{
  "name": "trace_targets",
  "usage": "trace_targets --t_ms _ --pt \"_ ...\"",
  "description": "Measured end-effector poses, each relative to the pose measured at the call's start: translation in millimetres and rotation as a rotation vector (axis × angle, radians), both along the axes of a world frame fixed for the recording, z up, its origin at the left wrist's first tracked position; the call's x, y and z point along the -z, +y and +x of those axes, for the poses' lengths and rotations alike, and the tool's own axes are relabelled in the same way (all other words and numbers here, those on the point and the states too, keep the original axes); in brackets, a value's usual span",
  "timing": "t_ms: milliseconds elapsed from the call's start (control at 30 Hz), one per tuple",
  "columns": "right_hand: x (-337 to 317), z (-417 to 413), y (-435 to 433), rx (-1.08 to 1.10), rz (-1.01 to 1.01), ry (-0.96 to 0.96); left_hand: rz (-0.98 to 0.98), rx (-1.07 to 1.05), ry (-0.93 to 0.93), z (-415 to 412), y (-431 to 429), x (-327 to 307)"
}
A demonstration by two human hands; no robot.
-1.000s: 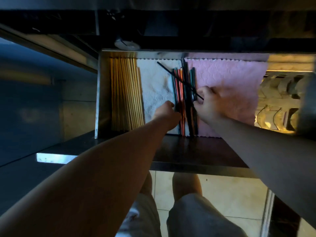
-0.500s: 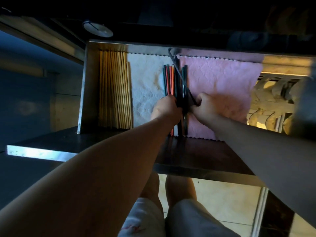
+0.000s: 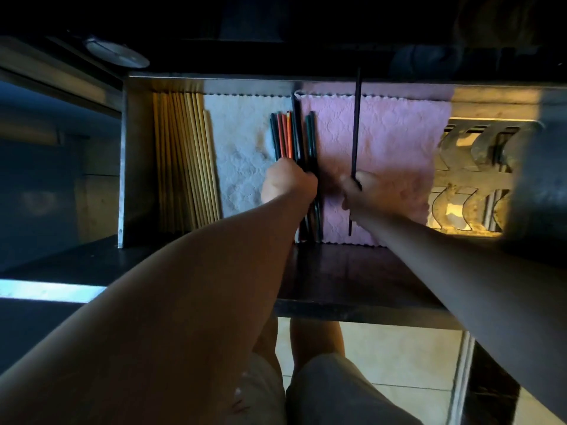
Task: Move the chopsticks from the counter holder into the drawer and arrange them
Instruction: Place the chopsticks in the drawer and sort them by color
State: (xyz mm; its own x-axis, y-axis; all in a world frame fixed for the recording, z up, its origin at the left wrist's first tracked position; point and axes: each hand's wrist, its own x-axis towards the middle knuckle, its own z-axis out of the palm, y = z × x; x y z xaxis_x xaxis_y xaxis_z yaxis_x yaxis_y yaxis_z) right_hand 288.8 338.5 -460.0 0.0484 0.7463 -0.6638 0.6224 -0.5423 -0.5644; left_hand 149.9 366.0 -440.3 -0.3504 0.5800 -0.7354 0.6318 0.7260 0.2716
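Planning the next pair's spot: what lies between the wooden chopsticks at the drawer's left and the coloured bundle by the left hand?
Bare white cloth only, from the wooden chopsticks to the coloured bundle; the head view shows it.

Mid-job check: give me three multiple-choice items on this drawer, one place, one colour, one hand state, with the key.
1. The wooden chopsticks lie: A left of the coloured chopsticks; B right of them; C on the floor.
2. The cloth beneath the single dark chopstick is: A green; B pink; C yellow.
3. The right hand: A lies flat and open; B grips the single dark chopstick; C holds a spoon.
Key: 1 A, they line the drawer at its left wall; 2 B, the pink cloth shows either side of it; 3 B, its fingers curl round the shaft.
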Motion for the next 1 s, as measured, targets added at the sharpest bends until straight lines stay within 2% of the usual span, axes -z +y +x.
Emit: trace_targets --t_ms 133,300,533,800,900,1000 --pt "-8 -6 6 -0.068 -0.022 0.017 0.053 -0.005 -0.009 -11 -6 -1" --pt "3 -34 11 0.151 -0.086 0.229 0.129 -0.101 -0.035 -31 -18 -4" --pt "16 -67 15 0.201 -0.037 0.109 0.113 -0.6 -0.234 -47 -19 -3" --pt "20 -81 12 0.174 0.04 -0.034 0.054 -0.583 -0.347 -57 -18 -4" --pt "20 -85 12 0.122 0.013 -0.085 0.045 -0.576 -0.363 -59 -19 -4" --pt "21 -91 22 0.158 -0.032 -0.074 0.037 -0.565 -0.372 -60 -19 -6"
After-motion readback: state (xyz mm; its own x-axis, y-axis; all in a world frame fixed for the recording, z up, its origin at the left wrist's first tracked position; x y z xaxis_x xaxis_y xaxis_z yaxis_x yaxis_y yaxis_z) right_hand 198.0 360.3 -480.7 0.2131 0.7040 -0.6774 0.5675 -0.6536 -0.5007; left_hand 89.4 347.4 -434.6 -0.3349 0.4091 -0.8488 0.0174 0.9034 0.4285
